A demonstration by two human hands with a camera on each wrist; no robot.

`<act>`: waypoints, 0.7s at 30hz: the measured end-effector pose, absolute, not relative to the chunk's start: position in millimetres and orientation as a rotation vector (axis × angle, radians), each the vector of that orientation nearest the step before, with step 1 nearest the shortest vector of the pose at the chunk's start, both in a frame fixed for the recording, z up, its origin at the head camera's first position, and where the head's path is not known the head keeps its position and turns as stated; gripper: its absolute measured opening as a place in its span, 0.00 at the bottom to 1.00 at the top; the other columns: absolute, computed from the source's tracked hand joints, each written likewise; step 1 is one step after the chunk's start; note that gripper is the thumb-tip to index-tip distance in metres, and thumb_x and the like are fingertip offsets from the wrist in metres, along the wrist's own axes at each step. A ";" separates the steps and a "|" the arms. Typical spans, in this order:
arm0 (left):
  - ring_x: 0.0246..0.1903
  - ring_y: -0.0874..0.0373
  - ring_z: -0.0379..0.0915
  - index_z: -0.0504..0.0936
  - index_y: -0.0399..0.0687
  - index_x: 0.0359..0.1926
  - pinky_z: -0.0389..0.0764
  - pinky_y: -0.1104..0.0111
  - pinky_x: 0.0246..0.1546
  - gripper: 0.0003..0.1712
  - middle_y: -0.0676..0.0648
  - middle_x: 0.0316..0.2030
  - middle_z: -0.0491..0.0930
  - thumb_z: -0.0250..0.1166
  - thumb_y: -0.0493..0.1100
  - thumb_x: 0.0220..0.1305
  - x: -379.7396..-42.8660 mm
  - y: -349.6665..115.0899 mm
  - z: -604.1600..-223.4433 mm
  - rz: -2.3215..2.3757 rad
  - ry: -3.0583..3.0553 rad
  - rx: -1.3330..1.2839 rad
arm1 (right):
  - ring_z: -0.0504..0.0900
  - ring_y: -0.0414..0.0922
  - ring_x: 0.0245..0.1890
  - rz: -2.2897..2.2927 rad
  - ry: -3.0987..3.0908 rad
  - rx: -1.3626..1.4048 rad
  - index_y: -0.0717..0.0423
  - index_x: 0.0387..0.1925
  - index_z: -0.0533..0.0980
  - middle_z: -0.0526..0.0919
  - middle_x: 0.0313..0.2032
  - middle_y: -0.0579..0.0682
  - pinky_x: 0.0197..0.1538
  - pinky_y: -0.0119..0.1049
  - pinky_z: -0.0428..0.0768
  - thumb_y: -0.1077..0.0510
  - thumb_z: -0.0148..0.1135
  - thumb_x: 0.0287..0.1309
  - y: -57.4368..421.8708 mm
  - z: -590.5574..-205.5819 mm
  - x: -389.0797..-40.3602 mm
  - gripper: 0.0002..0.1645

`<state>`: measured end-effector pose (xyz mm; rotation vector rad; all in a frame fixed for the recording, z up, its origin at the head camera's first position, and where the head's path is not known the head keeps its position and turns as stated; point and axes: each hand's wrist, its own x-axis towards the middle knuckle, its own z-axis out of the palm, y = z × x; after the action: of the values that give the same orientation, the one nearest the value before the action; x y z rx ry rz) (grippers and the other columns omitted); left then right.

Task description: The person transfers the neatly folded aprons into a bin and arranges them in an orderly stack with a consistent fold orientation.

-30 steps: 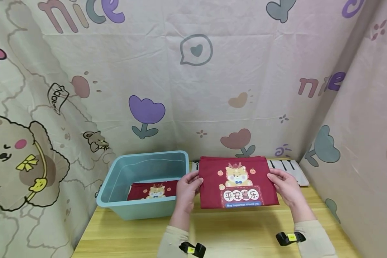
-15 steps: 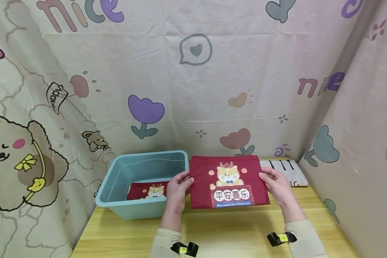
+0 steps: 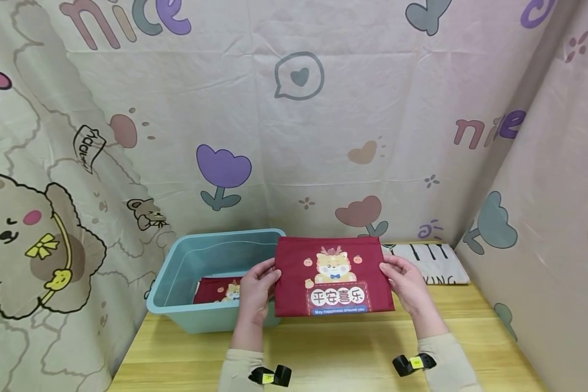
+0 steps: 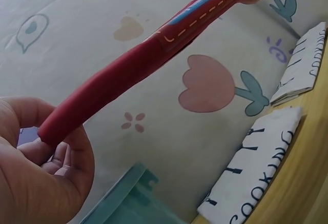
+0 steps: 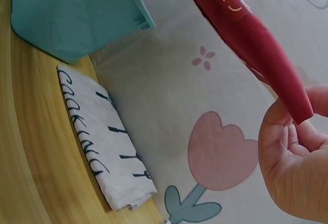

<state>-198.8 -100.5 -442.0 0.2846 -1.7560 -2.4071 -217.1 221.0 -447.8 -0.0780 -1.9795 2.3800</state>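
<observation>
A folded dark red cloth (image 3: 294,277), printed with a cartoon dog and white lettering, is held up above the table between both hands. My left hand (image 3: 256,291) pinches its left edge between thumb and fingers. At the opposite edge, my right hand (image 3: 408,283) pinches it the same way. The left wrist view shows the cloth (image 4: 107,88) edge-on as a thick folded band. Another red cloth (image 3: 215,290) with a similar dog print lies inside the blue-green bin (image 3: 176,311), partly hidden by the bin's front wall and my left hand.
The bin stands at the left of the wooden table (image 3: 323,354). Two folded white cloths with black print, one nearer (image 4: 251,167) and one farther (image 4: 302,62), lie along the back edge. A patterned curtain (image 3: 294,136) closes off the back and sides.
Both hands have moved left together with the red cloth, which now overlaps the bin's right edge in the head view. More of the white cloth at the right shows. The grip looks unchanged.
</observation>
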 end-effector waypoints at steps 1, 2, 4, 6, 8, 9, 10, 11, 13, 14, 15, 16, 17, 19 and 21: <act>0.35 0.61 0.78 0.78 0.31 0.59 0.81 0.69 0.33 0.23 0.48 0.39 0.82 0.67 0.32 0.63 -198.3 -102.3 -441.6 -2.401 -1.758 0.286 | 0.80 0.39 0.35 2.383 -1.984 -0.080 0.63 0.49 0.74 0.79 0.35 0.47 0.39 0.32 0.83 0.68 0.57 0.66 218.8 -448.1 -217.4 0.11; 0.35 0.60 0.78 0.78 0.31 0.59 0.81 0.69 0.34 0.23 0.48 0.39 0.82 0.67 0.33 0.63 -197.7 -103.9 -441.1 -2.394 -1.760 0.292 | 0.80 0.39 0.35 2.391 -1.980 -0.090 0.64 0.50 0.74 0.79 0.35 0.47 0.39 0.32 0.83 0.68 0.57 0.66 216.7 -448.3 -217.3 0.11; 0.35 0.61 0.78 0.78 0.31 0.59 0.81 0.69 0.34 0.23 0.49 0.39 0.82 0.66 0.32 0.63 -196.8 -107.3 -440.6 -2.384 -1.762 0.298 | 0.80 0.39 0.35 2.404 -1.972 -0.108 0.65 0.51 0.73 0.78 0.35 0.47 0.39 0.32 0.82 0.68 0.57 0.66 212.2 -448.6 -216.9 0.12; 0.35 0.61 0.78 0.77 0.31 0.59 0.80 0.70 0.33 0.23 0.49 0.39 0.82 0.66 0.32 0.63 -196.4 -110.7 -441.1 -2.368 -1.767 0.302 | 0.80 0.39 0.35 2.417 -1.966 -0.119 0.66 0.52 0.72 0.77 0.35 0.48 0.40 0.32 0.82 0.68 0.57 0.66 207.6 -448.9 -216.3 0.13; 0.35 0.61 0.78 0.77 0.31 0.59 0.81 0.70 0.33 0.23 0.49 0.39 0.82 0.66 0.32 0.63 -196.0 -114.4 -441.9 -2.358 -1.768 0.311 | 0.79 0.39 0.35 2.430 -1.955 -0.120 0.69 0.53 0.71 0.77 0.35 0.48 0.39 0.32 0.82 0.68 0.57 0.67 202.9 -449.3 -216.0 0.15; 0.35 0.62 0.78 0.77 0.31 0.59 0.80 0.70 0.33 0.24 0.49 0.39 0.82 0.66 0.32 0.63 -195.9 -116.5 -442.4 -2.353 -1.767 0.318 | 0.79 0.39 0.35 2.436 -1.955 -0.117 0.70 0.54 0.71 0.77 0.35 0.48 0.39 0.32 0.82 0.68 0.57 0.67 200.7 -449.9 -216.3 0.16; 0.35 0.62 0.78 0.77 0.31 0.59 0.80 0.70 0.33 0.24 0.50 0.39 0.82 0.66 0.32 0.63 -195.5 -118.5 -442.8 -2.347 -1.768 0.326 | 0.79 0.39 0.35 2.440 -1.957 -0.114 0.71 0.55 0.70 0.77 0.35 0.48 0.40 0.32 0.82 0.68 0.57 0.67 198.5 -450.4 -216.6 0.17; 0.35 0.62 0.78 0.77 0.31 0.59 0.80 0.70 0.33 0.24 0.50 0.39 0.82 0.66 0.32 0.63 -195.1 -120.4 -443.4 -2.346 -1.765 0.329 | 0.79 0.39 0.35 2.443 -1.958 -0.112 0.72 0.56 0.69 0.77 0.35 0.48 0.40 0.32 0.82 0.68 0.57 0.67 196.2 -451.1 -217.0 0.18; 0.33 0.63 0.78 0.77 0.30 0.60 0.80 0.70 0.32 0.24 0.51 0.38 0.82 0.66 0.32 0.63 -194.3 -124.4 -443.7 -2.347 -1.759 0.344 | 0.79 0.40 0.36 2.453 -1.955 -0.107 0.73 0.56 0.69 0.77 0.35 0.49 0.40 0.32 0.82 0.68 0.57 0.67 191.9 -452.4 -217.8 0.19; 0.33 0.63 0.78 0.77 0.30 0.60 0.80 0.70 0.31 0.24 0.52 0.38 0.82 0.66 0.32 0.62 -193.9 -126.3 -443.9 -2.350 -1.752 0.350 | 0.79 0.40 0.36 2.458 -1.954 -0.108 0.73 0.57 0.69 0.77 0.35 0.49 0.40 0.33 0.82 0.68 0.57 0.66 189.7 -452.9 -218.2 0.20; 0.32 0.64 0.78 0.76 0.29 0.60 0.80 0.71 0.31 0.24 0.52 0.37 0.82 0.66 0.31 0.63 -193.7 -128.2 -444.1 -2.352 -1.748 0.350 | 0.79 0.40 0.36 2.464 -1.956 -0.109 0.73 0.57 0.69 0.77 0.35 0.49 0.40 0.33 0.82 0.68 0.57 0.66 187.5 -453.3 -218.4 0.20; 0.32 0.64 0.78 0.76 0.29 0.60 0.80 0.71 0.31 0.25 0.52 0.37 0.81 0.65 0.31 0.63 -193.5 -130.1 -444.6 -2.356 -1.745 0.350 | 0.79 0.40 0.35 2.468 -1.954 -0.109 0.74 0.57 0.68 0.77 0.35 0.49 0.40 0.33 0.82 0.68 0.57 0.66 185.3 -453.7 -218.7 0.20; 0.31 0.64 0.78 0.75 0.28 0.61 0.80 0.71 0.31 0.25 0.53 0.37 0.81 0.65 0.31 0.63 -193.3 -132.0 -444.9 -2.357 -1.744 0.349 | 0.79 0.40 0.35 2.473 -1.951 -0.110 0.74 0.57 0.68 0.77 0.35 0.49 0.40 0.33 0.82 0.69 0.56 0.66 183.0 -454.0 -218.9 0.20; 0.31 0.65 0.78 0.75 0.28 0.61 0.80 0.72 0.31 0.25 0.54 0.36 0.81 0.65 0.30 0.62 -193.0 -136.0 -445.1 -2.357 -1.741 0.356 | 0.79 0.40 0.35 2.479 -1.948 -0.115 0.75 0.57 0.68 0.77 0.35 0.49 0.40 0.33 0.82 0.69 0.56 0.66 178.4 -454.6 -219.4 0.20; 0.31 0.65 0.78 0.75 0.28 0.61 0.80 0.72 0.30 0.25 0.54 0.36 0.81 0.65 0.30 0.62 -192.5 -139.7 -445.1 -2.354 -1.734 0.363 | 0.79 0.40 0.34 2.487 -1.942 -0.114 0.74 0.56 0.68 0.77 0.35 0.49 0.39 0.33 0.82 0.69 0.56 0.66 173.6 -455.2 -220.0 0.20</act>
<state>-192.5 -139.7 -445.1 0.3634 -1.7343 -2.3538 -220.0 173.6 -455.2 -0.1139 -1.9422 2.4867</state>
